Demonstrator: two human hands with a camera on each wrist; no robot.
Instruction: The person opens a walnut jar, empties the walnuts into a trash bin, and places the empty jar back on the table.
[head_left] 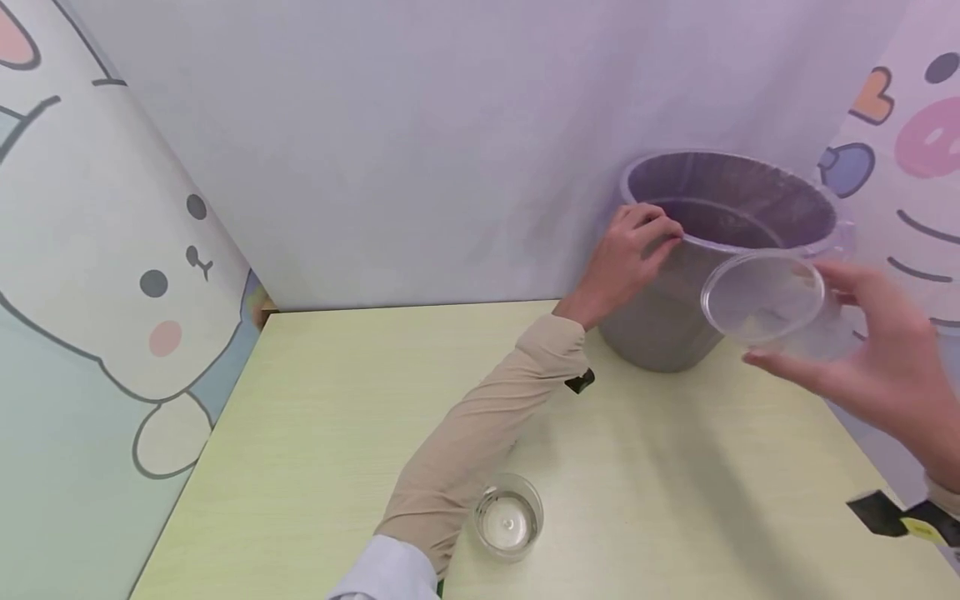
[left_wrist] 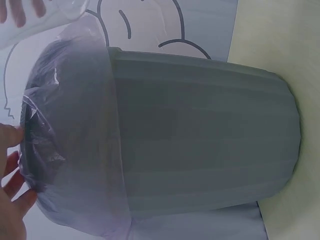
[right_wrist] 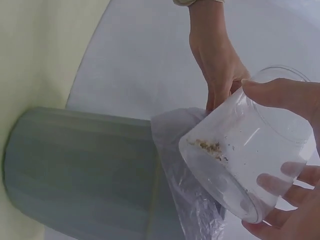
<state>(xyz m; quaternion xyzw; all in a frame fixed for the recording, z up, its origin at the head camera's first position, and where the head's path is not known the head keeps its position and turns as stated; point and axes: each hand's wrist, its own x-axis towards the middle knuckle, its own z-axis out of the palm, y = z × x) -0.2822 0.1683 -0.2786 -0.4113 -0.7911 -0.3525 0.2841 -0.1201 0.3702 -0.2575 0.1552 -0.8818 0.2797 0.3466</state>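
Note:
My left hand [head_left: 626, 258] grips the near left rim of a grey trash can [head_left: 667, 308], thumb and fingertips on the edge. A thin translucent plastic liner [left_wrist: 75, 135] is folded over that rim and hangs down the outside. In my right hand [head_left: 885, 350] is a clear cup [head_left: 765, 300], held between thumb and fingers and tilted beside the can's near right rim. Brown crumb-like bits [right_wrist: 209, 147] show in the cup near the end closest to the can in the right wrist view.
Another clear round cup [head_left: 508, 517] stands on the pale yellow table [head_left: 322, 417], close to my left forearm. The trash can stands at the table's back right, against the pale back wall [head_left: 390, 167]. Cartoon-printed panels [head_left: 112, 275] flank both sides.

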